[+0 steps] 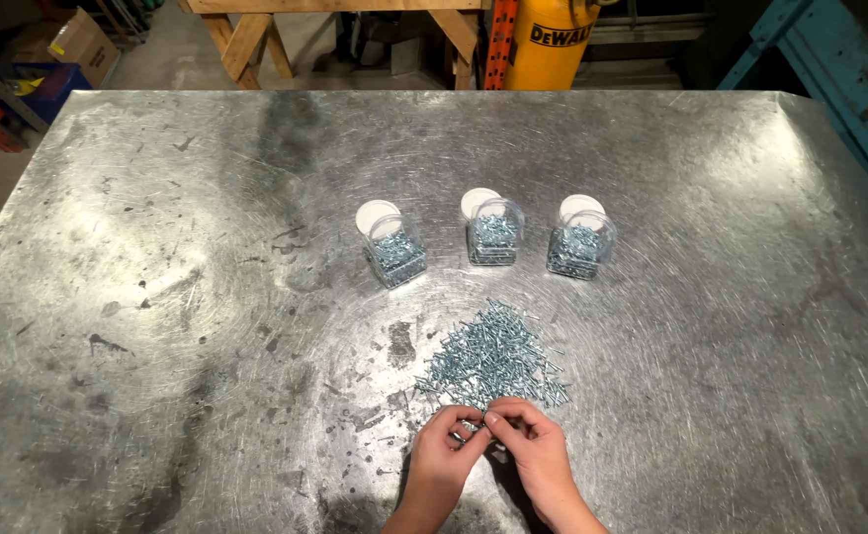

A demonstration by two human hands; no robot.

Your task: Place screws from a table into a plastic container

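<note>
Head view — both hands meet at the near edge of a screw pile (493, 361) on the steel worktop (157, 297): left hand (442, 445) and right hand (530, 440) pinching screws between fingertips — three open jars (494, 232) beyond the pile, lids off for filling.

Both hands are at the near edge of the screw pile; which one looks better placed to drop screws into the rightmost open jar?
Probably the right hand: it lies on the side of the screw pile nearer the rightmost jar. The left hand would have to reach across it.
</note>
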